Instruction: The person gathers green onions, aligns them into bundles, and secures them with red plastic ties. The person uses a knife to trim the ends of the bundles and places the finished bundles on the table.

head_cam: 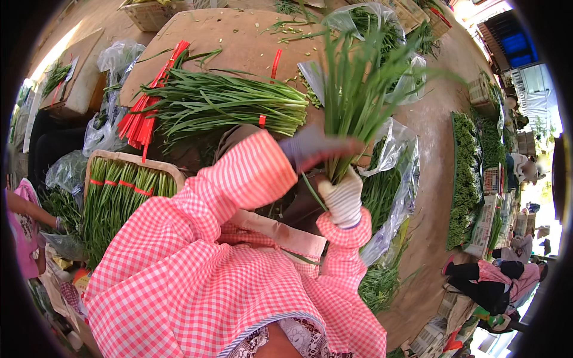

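Note:
In my right hand [342,201], gloved in striped white knit, is the pale stem end of a loose bunch of long flat green leaves, apparently garlic chives [358,89]. The leaves fan upward and blur. My left hand [322,147], in a dark grey glove, crosses the bunch just above the right hand; motion blur hides whether its fingers grip. Beyond it a heap of garlic chives [233,100] lies on a brown board [241,31], stems to the right. A red tie [262,120] lies on the heap. Red tie strips [138,127] bundle at its left.
On the left stands a tub [177,172] of bunches bound with red ties, near another person's arm [33,210]. Clear plastic bags [409,179] of greens lie close on my right. Farther right, leafy greens [463,179] and crates [485,223] line the ground.

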The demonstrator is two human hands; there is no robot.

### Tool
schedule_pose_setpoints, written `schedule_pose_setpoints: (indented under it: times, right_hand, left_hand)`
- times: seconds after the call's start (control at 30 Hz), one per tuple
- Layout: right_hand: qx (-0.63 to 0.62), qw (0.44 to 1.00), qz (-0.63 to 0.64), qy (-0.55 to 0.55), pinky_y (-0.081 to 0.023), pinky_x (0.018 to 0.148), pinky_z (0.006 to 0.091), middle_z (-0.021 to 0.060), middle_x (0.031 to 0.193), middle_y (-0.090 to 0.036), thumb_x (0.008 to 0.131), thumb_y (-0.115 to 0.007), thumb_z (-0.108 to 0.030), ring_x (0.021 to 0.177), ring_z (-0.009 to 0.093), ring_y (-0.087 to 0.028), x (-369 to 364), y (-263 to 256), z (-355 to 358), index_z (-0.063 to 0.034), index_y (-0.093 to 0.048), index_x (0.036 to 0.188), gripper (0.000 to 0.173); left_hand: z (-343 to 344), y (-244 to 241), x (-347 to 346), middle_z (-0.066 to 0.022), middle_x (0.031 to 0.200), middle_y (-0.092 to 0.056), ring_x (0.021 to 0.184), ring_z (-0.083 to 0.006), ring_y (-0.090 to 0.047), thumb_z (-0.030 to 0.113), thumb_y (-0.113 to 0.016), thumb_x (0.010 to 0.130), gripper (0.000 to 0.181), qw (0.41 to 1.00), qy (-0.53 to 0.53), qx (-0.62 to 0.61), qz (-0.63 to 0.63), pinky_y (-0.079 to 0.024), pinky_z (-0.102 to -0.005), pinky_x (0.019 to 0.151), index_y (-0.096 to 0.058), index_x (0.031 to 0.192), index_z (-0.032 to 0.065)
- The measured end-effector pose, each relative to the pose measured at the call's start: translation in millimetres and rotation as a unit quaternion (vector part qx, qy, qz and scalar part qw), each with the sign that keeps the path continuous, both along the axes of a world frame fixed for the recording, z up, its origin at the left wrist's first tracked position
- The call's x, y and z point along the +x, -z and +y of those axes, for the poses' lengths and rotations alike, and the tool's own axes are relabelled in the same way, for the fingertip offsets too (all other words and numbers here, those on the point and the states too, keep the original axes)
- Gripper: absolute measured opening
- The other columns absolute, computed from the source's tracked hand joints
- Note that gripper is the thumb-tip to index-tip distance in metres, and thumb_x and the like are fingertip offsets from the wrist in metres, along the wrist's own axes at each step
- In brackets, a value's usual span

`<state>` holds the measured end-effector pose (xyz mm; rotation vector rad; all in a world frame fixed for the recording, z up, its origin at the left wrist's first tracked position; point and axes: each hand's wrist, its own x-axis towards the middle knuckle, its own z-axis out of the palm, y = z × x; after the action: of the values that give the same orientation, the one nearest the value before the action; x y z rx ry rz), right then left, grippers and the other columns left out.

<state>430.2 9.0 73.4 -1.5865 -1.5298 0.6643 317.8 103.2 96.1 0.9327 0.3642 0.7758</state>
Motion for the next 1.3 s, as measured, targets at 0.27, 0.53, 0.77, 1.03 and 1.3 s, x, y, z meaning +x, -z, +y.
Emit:
schedule_pose_setpoints:
  times: [0.27,0.53,0.77,1.03,1.3]
  right_hand:
    - [0.091,0.956,-0.254,-0.119,-0.052,0.063,0.0418,0.0182,0.070,-0.063,0.073,-0.069,-0.024,0.068,0.036,-0.063,-14.8,-58.6,139.8,-0.0059,-0.063,0.092,0.027]
    - [-0.077,0.817,-0.454,-0.346,-0.050,0.065,0.0440,0.0204,0.072,-0.062,0.071,-0.062,-0.023,0.072,0.037,-0.062,-44.5,26.2,233.6,-0.0002,-0.061,0.077,0.023]
    - [-0.091,0.792,-0.467,-0.383,-0.050,0.063,0.0434,0.0200,0.069,-0.061,0.070,-0.064,-0.022,0.070,0.038,-0.062,-41.2,18.7,238.3,0.0001,-0.060,0.076,0.024]
    - [-0.083,0.886,-0.332,-0.313,-0.051,0.072,0.0403,0.0203,0.084,-0.066,0.075,-0.062,-0.027,0.080,0.035,-0.065,-8.3,6.8,237.1,-0.0038,-0.068,0.095,0.031]
    - [0.022,0.946,-0.295,-0.132,-0.050,0.071,0.0443,0.0201,0.077,-0.065,0.081,-0.050,-0.013,0.075,0.036,-0.063,58.9,56.9,203.8,-0.0037,-0.065,0.094,0.022]
  left_hand:
    - [127.7,-67.9,-114.4,-0.0087,0.100,-0.066,0.099,-0.0190,-0.062,0.031,-0.054,0.092,0.046,0.978,-0.088,0.085,-0.166,-0.045,-0.0446,0.098,-0.052,0.124,-0.0023]
    - [50.3,55.8,-240.7,-0.0116,0.108,-0.063,0.099,-0.0196,-0.060,0.018,-0.061,0.089,0.042,0.935,-0.166,-0.094,0.298,-0.046,-0.0343,0.092,-0.050,0.124,-0.0020]
    - [36.0,-37.7,-194.5,-0.0165,0.114,-0.060,0.107,-0.0255,-0.057,0.009,-0.062,0.081,0.050,0.951,-0.019,0.183,0.249,-0.043,-0.0394,0.095,-0.047,0.126,-0.0049]
    - [156.7,90.8,-122.5,-0.0190,0.115,-0.057,0.107,-0.0369,-0.053,0.039,-0.047,0.092,0.049,0.657,-0.041,0.543,0.521,-0.040,-0.0457,0.093,-0.050,0.124,0.0034]
    - [168.4,85.2,-111.7,-0.0212,0.110,-0.058,0.102,-0.0387,-0.056,0.043,-0.041,0.093,0.049,0.651,0.021,0.509,0.563,-0.043,-0.0459,0.087,-0.052,0.119,0.0032]
